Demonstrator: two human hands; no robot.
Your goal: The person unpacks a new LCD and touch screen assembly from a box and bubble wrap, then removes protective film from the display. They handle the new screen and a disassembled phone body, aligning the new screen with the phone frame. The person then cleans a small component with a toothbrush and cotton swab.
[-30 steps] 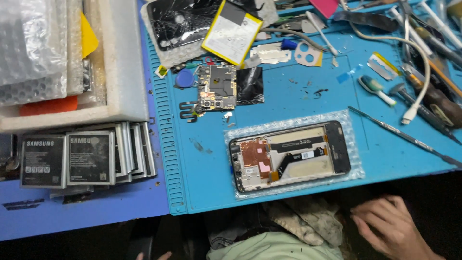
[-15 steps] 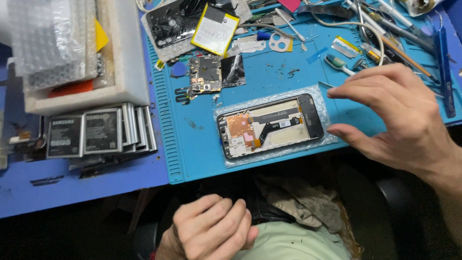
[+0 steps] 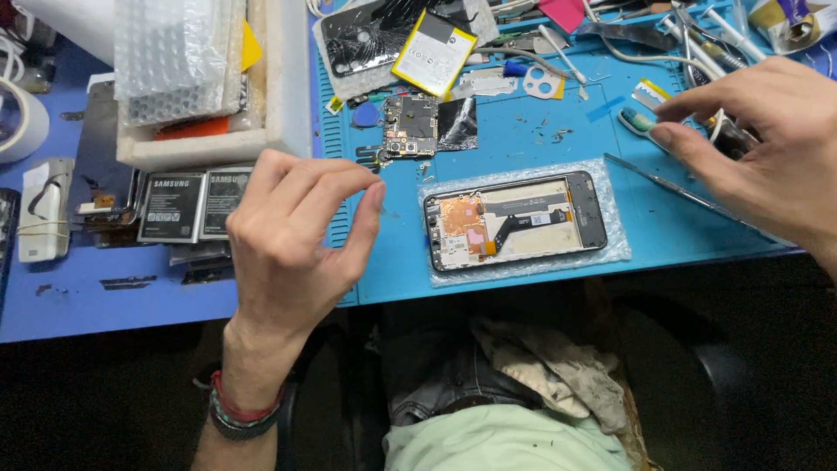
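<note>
On the blue mat (image 3: 523, 139), opened phone (image 3: 514, 220) lying crosswise, long axis left-right, both hands empty, left hand (image 3: 296, 235) fingers pinched, right hand (image 3: 767, 148) loosely spread.

Loads of clutter is spread over the blue mat (image 3: 523, 131). Up past the left hand (image 3: 292, 235), a bare circuit board (image 3: 408, 126) is parked with a black foil scrap (image 3: 458, 122) touching its right side and a blue pick (image 3: 366, 115) just beside it. Further up, a yellow-labelled battery (image 3: 433, 52) is laid across a cracked back cover (image 3: 366, 35). Two grey batteries (image 3: 183, 205) are lined up just left of that hand, under a white foam box (image 3: 279, 87) stuffed with bubble wrap (image 3: 170, 61). A tape roll (image 3: 17, 122) is stuck at the far left edge. Well left of the right hand (image 3: 767, 139), a small metal bracket (image 3: 545, 85) is dropped. A grubby cloth (image 3: 540, 358) is draped on the lap below.
</note>
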